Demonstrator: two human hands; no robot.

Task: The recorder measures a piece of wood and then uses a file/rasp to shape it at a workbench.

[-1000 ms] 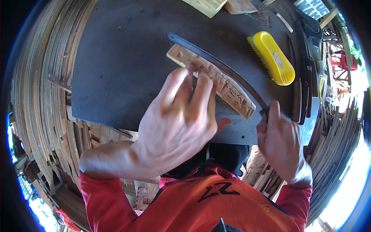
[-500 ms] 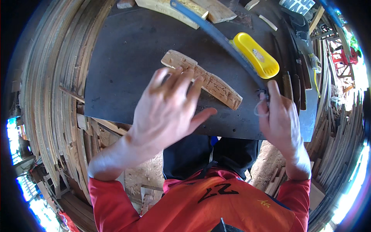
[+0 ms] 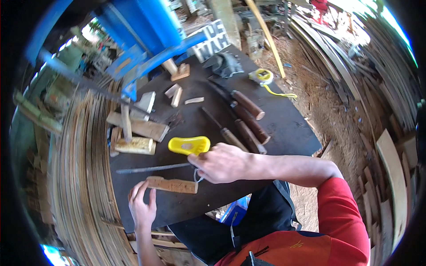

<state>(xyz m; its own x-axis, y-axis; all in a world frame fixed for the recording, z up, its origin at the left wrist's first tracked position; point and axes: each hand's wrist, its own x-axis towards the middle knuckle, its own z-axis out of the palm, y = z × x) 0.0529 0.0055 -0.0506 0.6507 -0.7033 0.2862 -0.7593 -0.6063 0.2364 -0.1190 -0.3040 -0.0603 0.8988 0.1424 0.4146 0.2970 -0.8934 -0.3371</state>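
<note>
A curved piece of wood point(image 3: 172, 185) with a marked, rough-cut face lies on the dark tabletop. My left hand point(image 3: 143, 209) grips its left end, fingertips at the far edge and thumb on the near side. Just beyond the wood, a long, thin, blue-grey metal strip point(image 3: 153, 169) runs out to the left from my right hand point(image 3: 223, 164). That hand is closed around the strip's right end, where a thin pale loop point(image 3: 198, 175) hangs over the wood's right end. Right behind my right fingers sits a yellow plastic handle-shaped piece point(image 3: 188, 144).
Several wooden-handled tools point(image 3: 246, 126) lie right of centre. Wood offcuts point(image 3: 137, 126) and a blue clamp-like metal frame point(image 3: 164, 57) occupy the back left. A yellow tape measure point(image 3: 262, 77) rests near the far right edge. Stacked timber strips point(image 3: 82, 177) border the table's left side.
My view has swung, showing more of the far surroundings. My left hand has gone from hovering over the wood to its left end. My right hand has brought the strip nearly parallel to the wood.
</note>
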